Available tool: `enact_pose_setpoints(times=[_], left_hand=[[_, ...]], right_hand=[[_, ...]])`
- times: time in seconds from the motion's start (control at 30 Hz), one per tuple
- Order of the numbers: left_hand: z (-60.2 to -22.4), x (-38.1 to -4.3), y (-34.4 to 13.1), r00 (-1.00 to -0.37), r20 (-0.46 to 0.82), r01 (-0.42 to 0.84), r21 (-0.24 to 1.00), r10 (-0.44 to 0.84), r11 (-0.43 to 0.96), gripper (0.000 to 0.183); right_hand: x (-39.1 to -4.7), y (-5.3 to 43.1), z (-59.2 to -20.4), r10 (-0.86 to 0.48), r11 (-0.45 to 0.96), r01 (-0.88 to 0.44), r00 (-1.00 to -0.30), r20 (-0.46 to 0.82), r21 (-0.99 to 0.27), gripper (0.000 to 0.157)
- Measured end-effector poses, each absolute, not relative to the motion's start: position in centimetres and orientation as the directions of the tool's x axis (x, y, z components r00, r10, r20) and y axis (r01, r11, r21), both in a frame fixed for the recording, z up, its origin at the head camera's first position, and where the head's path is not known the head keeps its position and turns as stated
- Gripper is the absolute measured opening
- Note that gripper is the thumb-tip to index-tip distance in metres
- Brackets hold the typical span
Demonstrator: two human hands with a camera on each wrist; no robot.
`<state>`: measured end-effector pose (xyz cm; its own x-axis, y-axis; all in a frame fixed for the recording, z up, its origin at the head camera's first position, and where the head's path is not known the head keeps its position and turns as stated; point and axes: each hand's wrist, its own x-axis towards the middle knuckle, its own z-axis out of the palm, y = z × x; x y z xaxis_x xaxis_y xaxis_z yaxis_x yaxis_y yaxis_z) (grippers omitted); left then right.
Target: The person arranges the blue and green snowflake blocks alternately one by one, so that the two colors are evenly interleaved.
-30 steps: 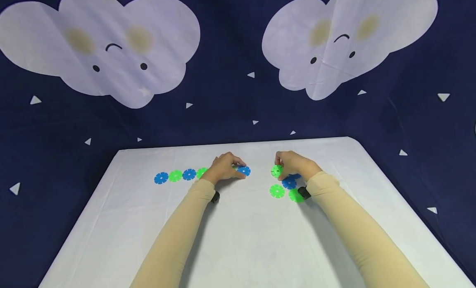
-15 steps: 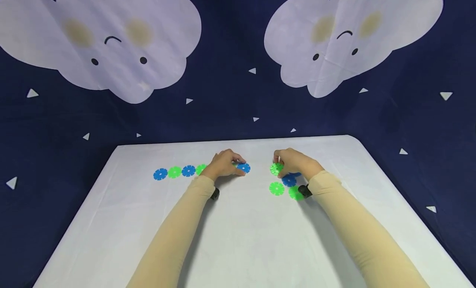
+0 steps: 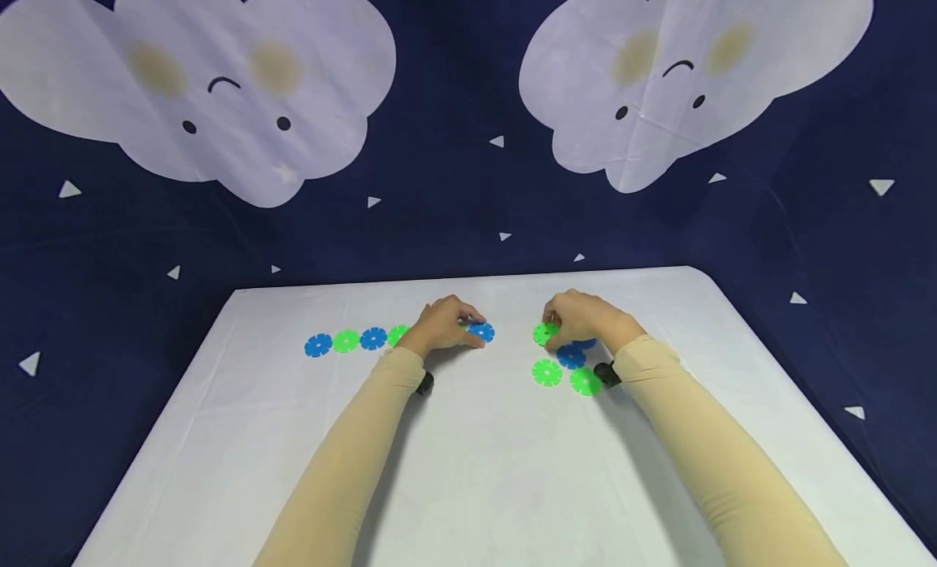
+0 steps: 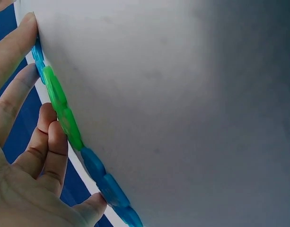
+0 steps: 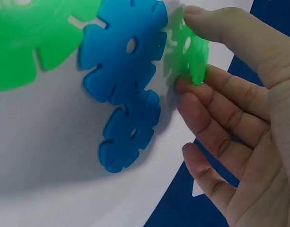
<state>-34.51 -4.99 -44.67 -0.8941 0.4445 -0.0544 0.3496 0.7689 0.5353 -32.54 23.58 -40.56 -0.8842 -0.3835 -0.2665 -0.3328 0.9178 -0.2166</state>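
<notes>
My left hand is over the right part of a row of notched plastic snowflake discs. Thumb and forefinger pinch the edges of the blue disc at the row's right end; the left wrist view shows other fingertips against a green disc. Beneath this hand, part of the row is hidden in the head view. My right hand pinches a green disc between thumb and fingers, tilted up on edge. Close by lie two blue discs, one larger in the right wrist view, the other partly under my hand.
Leftward, the row shows a blue disc, a green disc, another blue disc and part of a green one. Two loose green discs lie nearer me on the white table. Behind hangs a dark blue cloth with clouds.
My right wrist has shifted slightly rightward, uncovering more of the nearby green disc. Both hands keep hold of the same discs, and the left hand stays about where it was.
</notes>
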Motion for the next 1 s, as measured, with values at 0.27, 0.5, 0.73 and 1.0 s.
enact_pose_setpoints(times=[0.27, 0.5, 0.73, 1.0], left_hand=[[-44.6, -34.5, -5.0, -0.889, -0.058, 0.355, 0.539, 0.453, 0.764, 0.043], [-44.6, -34.5, -5.1, -0.894, -0.054, 0.350, 0.535, 0.445, 0.769, 0.043], [-44.6, -34.5, -5.1, -0.892, -0.049, 0.356, 0.538, 0.450, 0.764, 0.043], [-44.7, -34.6, -5.1, -0.892, -0.049, 0.355, 0.537, 0.449, 0.765, 0.043]], right_hand=[[-32.8, 22.8, -40.6, -0.384, 0.908, -0.321, -0.895, -0.227, -0.269, 0.055], [-33.2, 21.3, -40.6, -0.417, 0.889, -0.353, -0.888, -0.195, -0.291, 0.055], [-33.5, 20.3, -41.2, -0.435, 0.883, -0.381, -0.883, -0.174, -0.274, 0.055], [-33.7, 19.2, -41.4, -0.409, 0.900, -0.365, -0.896, -0.174, -0.237, 0.054]])
